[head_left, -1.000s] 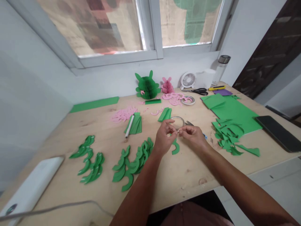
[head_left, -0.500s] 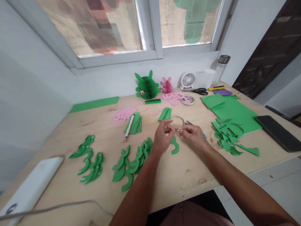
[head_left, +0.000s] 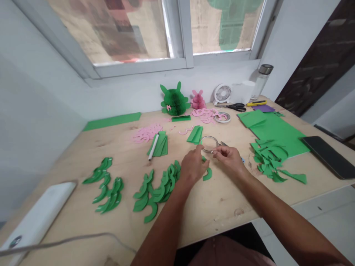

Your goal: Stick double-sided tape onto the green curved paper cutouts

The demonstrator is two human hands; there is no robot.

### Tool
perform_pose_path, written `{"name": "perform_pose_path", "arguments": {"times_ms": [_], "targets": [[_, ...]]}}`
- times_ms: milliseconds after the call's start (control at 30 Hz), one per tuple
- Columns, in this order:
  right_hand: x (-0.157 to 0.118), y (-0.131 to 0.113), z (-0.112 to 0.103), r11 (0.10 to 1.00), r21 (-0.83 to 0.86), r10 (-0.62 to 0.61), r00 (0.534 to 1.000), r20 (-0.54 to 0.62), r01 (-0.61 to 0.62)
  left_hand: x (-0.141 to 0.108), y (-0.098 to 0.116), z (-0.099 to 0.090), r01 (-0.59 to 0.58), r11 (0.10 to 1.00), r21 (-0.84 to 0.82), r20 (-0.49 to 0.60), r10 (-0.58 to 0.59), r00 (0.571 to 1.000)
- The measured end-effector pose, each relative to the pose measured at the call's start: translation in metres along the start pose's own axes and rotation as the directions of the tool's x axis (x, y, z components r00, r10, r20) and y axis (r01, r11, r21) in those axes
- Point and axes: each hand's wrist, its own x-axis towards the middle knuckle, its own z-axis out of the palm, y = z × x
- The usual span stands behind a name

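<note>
Over the wooden table [head_left: 219,207], my left hand [head_left: 194,165] has its thumb and fingers apart, at the curved green paper piece [head_left: 207,174]; its palm hides part of that piece. My right hand [head_left: 226,157] pinches a tiny whitish bit between thumb and fingertips, too small to name. Just beyond the hands lies a roll of tape [head_left: 209,138]. Scissor blades [head_left: 223,144] show behind my right hand, their handles mostly covered.
Scalloped green pieces [head_left: 162,190] lie left of my left forearm, with more [head_left: 107,192] farther left. Green scraps [head_left: 269,159] and a black phone [head_left: 328,157] are at the right. A white pen [head_left: 153,147] rests on green strips.
My left hand has opened its pinch and moved slightly down onto the curved green piece. My right hand stays pinched in nearly the same place.
</note>
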Motion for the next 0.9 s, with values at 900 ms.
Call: {"name": "perform_pose_path", "arguments": {"times_ms": [900], "targets": [[0.0001, 0.0013, -0.0011, 0.997, -0.080, -0.005, 1.000, 0.011, 0.005, -0.0025, 0.0003, 0.0009, -0.051, 0.994, 0.097, 0.043, 0.047, 0.998]]}}
